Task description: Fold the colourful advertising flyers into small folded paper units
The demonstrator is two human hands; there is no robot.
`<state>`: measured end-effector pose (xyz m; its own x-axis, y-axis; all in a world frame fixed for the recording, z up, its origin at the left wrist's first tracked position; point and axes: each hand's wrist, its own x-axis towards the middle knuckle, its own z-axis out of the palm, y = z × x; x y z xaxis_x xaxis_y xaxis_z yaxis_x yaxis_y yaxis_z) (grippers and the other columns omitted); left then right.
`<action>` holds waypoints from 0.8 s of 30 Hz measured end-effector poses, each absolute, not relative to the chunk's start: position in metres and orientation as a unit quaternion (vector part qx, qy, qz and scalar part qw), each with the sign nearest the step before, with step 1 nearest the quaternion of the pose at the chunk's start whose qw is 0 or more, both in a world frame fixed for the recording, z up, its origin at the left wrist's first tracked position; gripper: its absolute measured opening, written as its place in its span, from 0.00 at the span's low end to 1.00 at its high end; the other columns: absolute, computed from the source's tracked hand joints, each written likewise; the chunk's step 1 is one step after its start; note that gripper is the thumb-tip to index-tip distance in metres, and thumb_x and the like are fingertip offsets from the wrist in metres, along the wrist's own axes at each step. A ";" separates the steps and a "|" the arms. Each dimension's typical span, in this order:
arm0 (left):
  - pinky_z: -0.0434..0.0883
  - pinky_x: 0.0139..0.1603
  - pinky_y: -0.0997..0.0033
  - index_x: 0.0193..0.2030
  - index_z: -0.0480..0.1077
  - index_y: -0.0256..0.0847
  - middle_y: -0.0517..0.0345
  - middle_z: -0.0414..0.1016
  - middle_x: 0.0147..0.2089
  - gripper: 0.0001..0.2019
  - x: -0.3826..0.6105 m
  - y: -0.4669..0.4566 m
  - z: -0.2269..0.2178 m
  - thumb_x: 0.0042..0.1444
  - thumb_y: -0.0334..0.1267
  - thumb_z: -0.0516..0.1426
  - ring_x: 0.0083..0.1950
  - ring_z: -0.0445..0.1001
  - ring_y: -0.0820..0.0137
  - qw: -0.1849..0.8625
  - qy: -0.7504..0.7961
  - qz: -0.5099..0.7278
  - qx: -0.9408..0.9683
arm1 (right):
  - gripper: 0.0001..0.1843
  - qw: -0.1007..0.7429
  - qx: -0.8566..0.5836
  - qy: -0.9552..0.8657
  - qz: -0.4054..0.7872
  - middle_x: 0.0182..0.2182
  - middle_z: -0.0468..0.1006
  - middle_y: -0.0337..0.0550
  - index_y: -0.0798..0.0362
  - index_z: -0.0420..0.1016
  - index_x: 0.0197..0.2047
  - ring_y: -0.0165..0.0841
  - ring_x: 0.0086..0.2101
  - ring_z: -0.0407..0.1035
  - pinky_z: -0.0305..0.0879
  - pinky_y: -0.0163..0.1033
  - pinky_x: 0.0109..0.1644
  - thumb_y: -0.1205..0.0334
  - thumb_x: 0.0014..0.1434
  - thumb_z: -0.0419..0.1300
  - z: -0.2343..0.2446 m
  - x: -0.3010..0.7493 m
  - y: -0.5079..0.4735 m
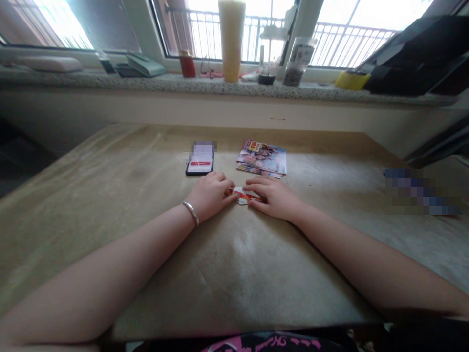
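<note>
Between my two hands a small folded piece of printed paper (242,196), red, white and orange, lies on the table. My left hand (210,195), with a silver bangle at the wrist, closes thumb and fingers on its left end. On the right end, my right hand (276,198) grips it with the thumb in front and the fingers behind. Both hands partly cover the paper's ends. Just beyond them lies a stack of colourful printed leaflets (262,156). A phone (201,159) with a lit screen rests behind my left hand.
The table (176,293) has a pale brown covering. A blurred-out blue item (421,190) lies at the far right. Along the granite windowsill (205,88) stand a tall yellow cylinder (231,44), a red-capped jar (187,64), a clear container (298,61) and a black bag (417,58).
</note>
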<state>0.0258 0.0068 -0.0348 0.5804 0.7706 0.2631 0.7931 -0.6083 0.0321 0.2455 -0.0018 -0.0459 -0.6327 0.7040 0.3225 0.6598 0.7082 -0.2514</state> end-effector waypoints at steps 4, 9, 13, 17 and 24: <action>0.66 0.45 0.63 0.43 0.74 0.38 0.49 0.73 0.41 0.15 0.025 0.009 -0.037 0.56 0.47 0.58 0.44 0.68 0.61 0.001 -0.450 -0.135 -0.883 | 0.17 0.206 -0.385 -0.899 0.044 0.51 0.73 0.47 0.48 0.74 0.52 0.40 0.50 0.66 0.62 0.49 0.55 0.58 0.60 0.55 -0.049 0.247 0.000; 0.65 0.42 0.66 0.40 0.74 0.38 0.53 0.73 0.35 0.14 0.025 0.012 -0.038 0.52 0.46 0.61 0.39 0.68 0.64 -0.062 -0.450 -0.158 -0.877 | 0.19 0.209 -0.397 -0.893 0.036 0.51 0.73 0.49 0.53 0.74 0.51 0.42 0.51 0.65 0.61 0.50 0.57 0.55 0.60 0.56 -0.051 0.246 0.001; 0.65 0.40 0.68 0.38 0.74 0.38 0.55 0.72 0.33 0.13 0.026 0.015 -0.040 0.50 0.45 0.62 0.38 0.68 0.65 -0.094 -0.437 -0.172 -0.878 | 0.16 0.234 -0.406 -0.882 0.060 0.49 0.75 0.48 0.53 0.76 0.46 0.41 0.49 0.67 0.63 0.49 0.54 0.56 0.56 0.60 -0.054 0.246 0.004; 0.66 0.40 0.69 0.37 0.73 0.38 0.56 0.70 0.34 0.11 0.027 0.015 -0.041 0.50 0.42 0.62 0.37 0.67 0.67 -0.128 -0.418 -0.187 -0.880 | 0.11 0.285 -0.418 -0.853 0.127 0.47 0.76 0.48 0.53 0.76 0.38 0.39 0.47 0.69 0.63 0.47 0.54 0.58 0.51 0.64 -0.059 0.247 0.008; 0.69 0.39 0.71 0.43 0.70 0.40 0.56 0.69 0.40 0.11 0.026 0.013 -0.041 0.55 0.40 0.57 0.39 0.70 0.70 -0.199 -0.384 -0.240 -0.869 | 0.08 0.314 -0.424 -0.818 0.228 0.45 0.77 0.47 0.52 0.70 0.27 0.38 0.44 0.70 0.63 0.45 0.51 0.59 0.49 0.63 -0.056 0.247 0.010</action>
<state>0.0262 0.0129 -0.0413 0.5897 0.7633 0.2640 0.5727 -0.6256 0.5297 0.2469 0.0100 -0.0563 -0.4437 0.8369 0.3206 0.5506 0.5368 -0.6392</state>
